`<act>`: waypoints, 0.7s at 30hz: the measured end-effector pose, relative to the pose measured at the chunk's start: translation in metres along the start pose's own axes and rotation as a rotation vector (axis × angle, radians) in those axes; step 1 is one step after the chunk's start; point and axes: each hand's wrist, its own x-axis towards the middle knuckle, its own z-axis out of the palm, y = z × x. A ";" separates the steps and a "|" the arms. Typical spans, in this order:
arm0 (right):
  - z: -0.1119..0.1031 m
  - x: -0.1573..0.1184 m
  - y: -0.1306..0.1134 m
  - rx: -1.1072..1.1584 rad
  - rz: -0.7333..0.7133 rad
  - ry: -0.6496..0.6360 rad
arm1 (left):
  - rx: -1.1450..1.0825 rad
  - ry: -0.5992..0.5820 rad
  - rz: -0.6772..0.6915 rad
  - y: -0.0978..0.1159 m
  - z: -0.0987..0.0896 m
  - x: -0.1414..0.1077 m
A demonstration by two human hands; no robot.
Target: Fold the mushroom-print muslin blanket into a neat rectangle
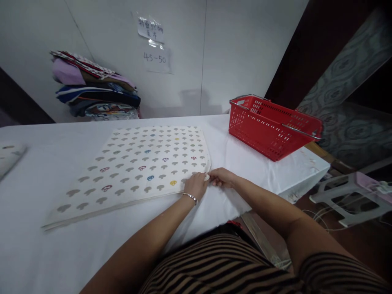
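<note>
A cream cloth (159,163) printed with grey and coloured mushrooms lies folded flat in layers on the white-covered table. Both hands meet at its near right corner. My left hand (196,185), with a bracelet at the wrist, rests on the cloth's edge, its fingers closed on the corner. From the right, my right hand (223,178) pinches the same corner, where a small piece of the fabric sticks up between the hands. The fingertips partly hide what is gripped there.
A red plastic basket (269,128) with metal handles stands at the table's right end. Folded fabrics (96,87) are piled at the back left, against the wall. Another piece of cloth (10,157) lies at the far left. A plastic stool (352,196) is on the floor at right.
</note>
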 end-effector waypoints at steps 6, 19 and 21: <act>-0.006 0.013 -0.011 0.083 0.008 0.045 | -0.002 0.039 0.030 0.000 0.004 -0.002; -0.018 0.039 -0.026 0.013 -0.078 0.164 | 0.007 0.051 0.042 0.001 0.005 -0.002; -0.018 0.040 -0.026 -0.009 -0.095 0.182 | 0.013 0.048 0.049 0.002 0.006 -0.002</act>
